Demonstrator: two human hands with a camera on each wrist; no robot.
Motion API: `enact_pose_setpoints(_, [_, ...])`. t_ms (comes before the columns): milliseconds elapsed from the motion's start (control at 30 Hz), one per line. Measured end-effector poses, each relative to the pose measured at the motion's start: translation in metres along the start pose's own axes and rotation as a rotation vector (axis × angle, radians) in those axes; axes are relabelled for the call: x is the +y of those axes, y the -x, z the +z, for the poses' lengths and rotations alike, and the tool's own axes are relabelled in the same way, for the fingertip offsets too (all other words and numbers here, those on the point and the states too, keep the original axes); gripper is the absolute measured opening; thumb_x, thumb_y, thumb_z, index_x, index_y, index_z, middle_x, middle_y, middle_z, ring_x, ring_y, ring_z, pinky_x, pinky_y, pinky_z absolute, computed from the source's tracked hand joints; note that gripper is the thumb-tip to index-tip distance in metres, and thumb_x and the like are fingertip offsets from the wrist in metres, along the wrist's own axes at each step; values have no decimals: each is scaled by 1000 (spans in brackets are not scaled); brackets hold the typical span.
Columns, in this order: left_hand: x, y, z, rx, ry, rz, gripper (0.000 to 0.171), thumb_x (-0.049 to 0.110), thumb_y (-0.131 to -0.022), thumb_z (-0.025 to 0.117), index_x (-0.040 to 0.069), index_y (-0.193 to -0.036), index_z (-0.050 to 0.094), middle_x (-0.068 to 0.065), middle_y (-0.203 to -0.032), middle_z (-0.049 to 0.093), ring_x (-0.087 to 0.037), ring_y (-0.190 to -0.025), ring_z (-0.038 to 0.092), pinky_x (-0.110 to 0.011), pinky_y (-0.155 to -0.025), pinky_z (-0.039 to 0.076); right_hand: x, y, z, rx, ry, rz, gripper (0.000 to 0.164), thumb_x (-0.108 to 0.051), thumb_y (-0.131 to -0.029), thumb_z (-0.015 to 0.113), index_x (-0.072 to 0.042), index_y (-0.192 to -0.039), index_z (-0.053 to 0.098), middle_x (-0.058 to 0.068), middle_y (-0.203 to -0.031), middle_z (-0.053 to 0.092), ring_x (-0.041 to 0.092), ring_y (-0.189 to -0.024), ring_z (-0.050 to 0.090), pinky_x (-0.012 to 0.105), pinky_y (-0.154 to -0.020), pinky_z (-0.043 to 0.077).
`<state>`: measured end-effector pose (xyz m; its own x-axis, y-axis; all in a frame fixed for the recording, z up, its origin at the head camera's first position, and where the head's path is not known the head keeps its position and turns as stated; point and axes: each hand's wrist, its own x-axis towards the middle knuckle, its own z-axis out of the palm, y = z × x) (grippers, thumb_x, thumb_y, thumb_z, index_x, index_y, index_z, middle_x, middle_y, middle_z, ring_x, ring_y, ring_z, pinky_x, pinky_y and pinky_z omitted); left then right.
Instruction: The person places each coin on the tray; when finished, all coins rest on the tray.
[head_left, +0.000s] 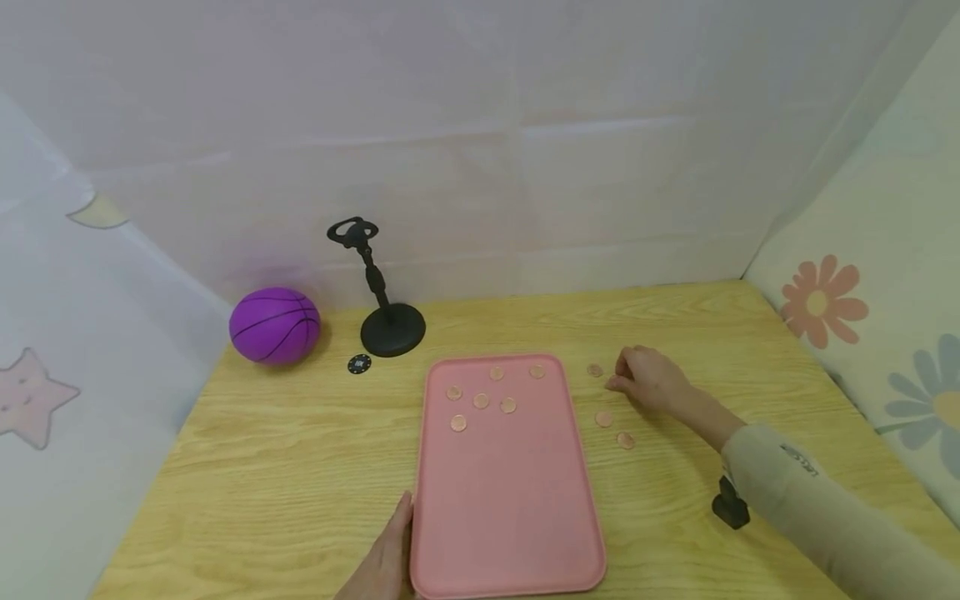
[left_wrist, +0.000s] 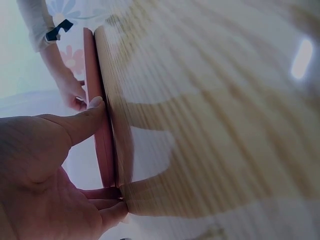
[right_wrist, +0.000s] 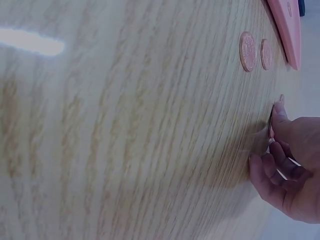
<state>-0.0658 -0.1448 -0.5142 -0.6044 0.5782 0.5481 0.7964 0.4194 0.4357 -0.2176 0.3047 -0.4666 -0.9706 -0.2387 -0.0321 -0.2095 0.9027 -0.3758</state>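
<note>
With the left hand [head_left: 384, 554], holds the pink tray [head_left: 510, 508] round its near-left corner, thumb against the near edge and fingers along the left side. With the right hand [head_left: 651, 379], well apart from the left one, reaches to the wooden table [head_left: 300, 467] just past the tray's right side and pinches a copper coin [right_wrist: 271, 131] between thumb and fingertip, with little more than a thin edge to be seen in the right wrist view. Cannot tell whether touching the wood or just above it.

On the table between tray and right hand, a far coin [head_left: 595, 370] just beside the fingertips; closer to the person, a middle coin [head_left: 603, 419] and a near coin [head_left: 626, 440], close together but apart. Inside the tray, toward its far end, six flat coins [head_left: 481, 401], spread out singly.

Beyond the tray to the left, a black stand [head_left: 393, 331] with a round base and ring-like top; just in front of it, a round black chip [head_left: 360, 364] with pale marks. Farther left, near the back edge, a purple ball [head_left: 275, 326] with dark lines. Around the right forearm, a pale sleeve [head_left: 832, 500] with dark lettering. On the right-hand wall [head_left: 922, 275], large printed flowers [head_left: 823, 302].
</note>
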Motion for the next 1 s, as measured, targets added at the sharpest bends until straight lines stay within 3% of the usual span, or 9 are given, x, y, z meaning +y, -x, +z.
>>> enact_pose_setpoints(100, [-4,0,1,-5,93,22,106,49,-89,66,-28,-138,11,-48,-132,35,-19,-145,20,-20,-117,12,-1,1,-2,-32,-25,28,27,-25,-91,70,1,-94,61,5,-82,61,16,-69,54,31,-60,50])
enact_pose_setpoints(300, [3,2,0,4,-111,-77,110,62,-85,62,-18,-145,16,-38,-125,50,-36,-122,51,-11,-112,14,0,1,-1,11,-50,-21,25,-26,-92,69,-5,-88,57,0,-72,56,13,-61,47,26,-52,41])
enact_pose_setpoints(333, [3,2,0,5,-105,-78,109,61,-85,62,-18,-144,16,-38,-124,50,-39,-118,52,-12,-112,15,-2,0,-1,25,-64,-37,24,-25,-92,69,-6,-87,56,-1,-70,55,12,-60,46,26,-51,40])
enact_pose_setpoints(500, [5,2,0,-9,-87,-95,110,68,-87,51,-18,-145,14,-40,-123,50,-42,-115,54,-11,-111,13,-25,-6,4,92,-202,-105,15,-18,-93,68,-5,-87,62,-1,-71,58,10,-59,48,24,-52,42])
enact_pose_setpoints(633, [6,2,0,-9,-134,-124,114,75,-84,45,-16,-146,16,-39,-119,53,-46,-107,58,-8,-110,12,-55,-14,8,79,-282,-162,10,-14,-94,66,-4,-92,68,1,-75,65,9,-62,55,25,-56,49])
enact_pose_setpoints(800, [7,2,0,12,-167,-123,113,74,-83,49,-15,-146,17,-37,-118,55,-45,-104,59,-7,-109,13,-83,-28,15,0,-255,-166,10,-19,-92,69,-9,-90,70,-3,-76,66,7,-63,55,25,-59,49])
enact_pose_setpoints(1000, [5,1,1,13,-129,-107,114,72,-84,51,-17,-144,16,-38,-119,54,-46,-103,59,-8,-109,13,-89,-37,24,-52,-189,-166,11,-18,-89,72,-9,-85,69,-5,-72,64,8,-60,51,24,-56,46])
